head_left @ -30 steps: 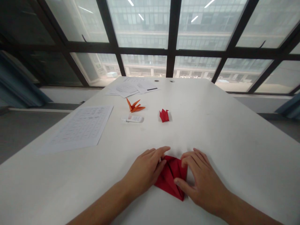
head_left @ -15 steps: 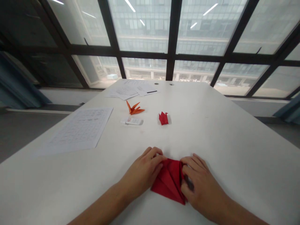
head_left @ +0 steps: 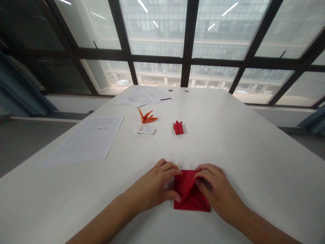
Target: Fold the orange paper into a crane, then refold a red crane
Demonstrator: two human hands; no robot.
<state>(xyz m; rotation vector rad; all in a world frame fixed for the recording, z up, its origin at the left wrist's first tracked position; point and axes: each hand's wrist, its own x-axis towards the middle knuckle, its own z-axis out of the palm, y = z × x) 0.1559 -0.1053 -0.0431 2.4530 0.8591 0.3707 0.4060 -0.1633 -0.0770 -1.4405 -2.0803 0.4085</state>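
Observation:
A folded sheet of red origami paper (head_left: 191,203) lies on the white table between my hands, with a raised flap across its middle. My left hand (head_left: 159,184) rests on its left side, thumb on the paper near the lower left and fingertips at the upper left corner. The thumb and fingers of my right hand (head_left: 218,189) pinch the flap at the upper right of the sheet. Part of the right edge is hidden beneath that hand. Beyond them stands a small red paper crane (head_left: 178,127).
An orange paper crane (head_left: 147,117) sits left of the red one, behind a small white glue bottle (head_left: 146,130). A written sheet (head_left: 88,139) lies at the left, and more papers (head_left: 142,96) are spread at the far end of the table (head_left: 254,159), by the windows.
The red paper has turned so its lower edge is nearly level. My left thumb has spread from the fingers onto the paper, and my right fingers have shifted onto its flap.

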